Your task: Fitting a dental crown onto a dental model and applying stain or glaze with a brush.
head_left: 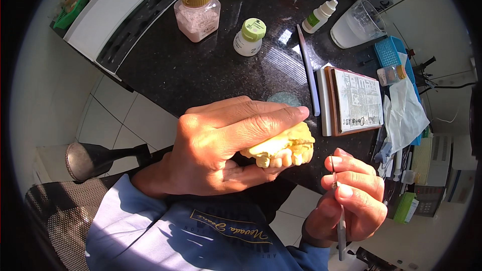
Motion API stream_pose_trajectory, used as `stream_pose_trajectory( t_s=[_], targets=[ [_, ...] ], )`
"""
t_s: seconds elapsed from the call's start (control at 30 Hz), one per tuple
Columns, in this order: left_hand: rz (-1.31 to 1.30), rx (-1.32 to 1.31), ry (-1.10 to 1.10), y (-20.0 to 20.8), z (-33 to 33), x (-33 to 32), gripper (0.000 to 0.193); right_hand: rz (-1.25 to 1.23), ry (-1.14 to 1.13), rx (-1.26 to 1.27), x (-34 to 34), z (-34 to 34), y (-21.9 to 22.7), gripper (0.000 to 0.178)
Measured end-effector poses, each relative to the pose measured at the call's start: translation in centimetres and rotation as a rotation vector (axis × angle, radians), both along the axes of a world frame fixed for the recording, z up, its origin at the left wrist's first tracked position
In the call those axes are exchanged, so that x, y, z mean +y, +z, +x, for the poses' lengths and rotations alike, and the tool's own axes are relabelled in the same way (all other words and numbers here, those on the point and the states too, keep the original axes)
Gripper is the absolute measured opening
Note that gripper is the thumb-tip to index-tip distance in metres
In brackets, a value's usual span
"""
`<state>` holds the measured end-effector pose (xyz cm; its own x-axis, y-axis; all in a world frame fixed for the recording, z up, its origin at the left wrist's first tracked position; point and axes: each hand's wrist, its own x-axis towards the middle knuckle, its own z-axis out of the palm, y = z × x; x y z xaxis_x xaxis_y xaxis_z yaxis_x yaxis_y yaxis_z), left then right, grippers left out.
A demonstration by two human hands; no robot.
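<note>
My left hand [216, 140] is wrapped round a yellow dental cast [283, 148], fingers over its top and thumb below. A row of its teeth faces me, lit by bright sun. Off to the right, my right hand [351, 195] pinches a slim metal dental hand instrument [342, 233]. The thin tip points up and away from me, and the handle hangs below the fingers. The instrument stays apart from the cast. Just past my left fingers, a round, pale greenish glass-like piece [284, 99] lies partly hidden on the dark worktop.
On the black worktop [165, 75] stand a jar of pink powder [197, 17], a green-capped bottle [248, 37], a dropper bottle [320, 16] and a clear cup [357, 25]. A long thin tool [308, 70] lies beside a paper pad [357, 101]. A blue basket [389, 50] is at the right.
</note>
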<state>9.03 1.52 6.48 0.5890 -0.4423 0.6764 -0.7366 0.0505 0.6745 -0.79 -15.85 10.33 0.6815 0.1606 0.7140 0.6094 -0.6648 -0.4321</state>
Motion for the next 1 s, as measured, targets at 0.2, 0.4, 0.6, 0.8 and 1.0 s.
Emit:
stream_pose_trajectory(
  t_s=[0.2,0.4,0.6,0.8,1.0],
  targets=[
    [-0.037,-0.021,0.052,0.0,-0.1,0.0,0.046,0.088,-0.003,-0.003,0.7,-0.2,-0.5,0.029],
    [-0.016,-0.033,0.063,0.1,-0.2,0.0,0.049,0.185,0.039,0.065,0.8,-0.1,-0.8,0.028],
    [-0.028,-0.081,0.085,-0.4,-0.1,-0.2,0.040,0.215,0.102,0.155,0.5,0.1,-0.6,0.028],
    [-0.032,-0.076,0.104,-0.4,-0.2,-0.2,0.040,0.246,0.112,0.142,0.5,0.2,-1.0,0.028],
    [-0.044,-0.086,0.099,-0.1,-0.3,-0.2,0.041,0.386,-0.108,0.079,1.4,0.7,-1.8,0.038]
  ],
)
